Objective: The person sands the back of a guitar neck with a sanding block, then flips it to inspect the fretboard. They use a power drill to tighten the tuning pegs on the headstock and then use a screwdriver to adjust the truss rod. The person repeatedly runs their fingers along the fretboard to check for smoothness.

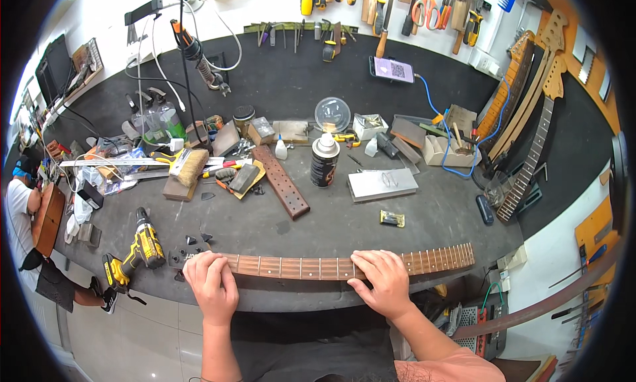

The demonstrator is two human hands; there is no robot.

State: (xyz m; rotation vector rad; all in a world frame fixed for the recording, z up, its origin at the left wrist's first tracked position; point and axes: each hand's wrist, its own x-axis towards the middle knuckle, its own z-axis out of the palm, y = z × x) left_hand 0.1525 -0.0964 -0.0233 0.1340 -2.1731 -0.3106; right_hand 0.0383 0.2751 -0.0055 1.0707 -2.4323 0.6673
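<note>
A guitar neck (310, 269) with a brown fretboard and metal frets lies along the near edge of the dark workbench. Its headstock points left, partly hidden by my left hand (212, 286), whose curled fingers wrap over the neck's left end. My right hand (384, 282) grips the neck right of its middle, fingers over the fretboard and thumb at the near edge. Several small black tuning pegs (191, 240) show beside the headstock. A yellow and black cordless drill (142, 249) lies just left of my left hand.
A spray can (324, 160), a drilled wooden block (281, 183), a metal block (383, 184) and a brush (189, 166) sit farther back. More guitar necks (530, 157) lean at the right. A phone (392, 70) is at the back. Another person (30, 203) holds a guitar body at far left.
</note>
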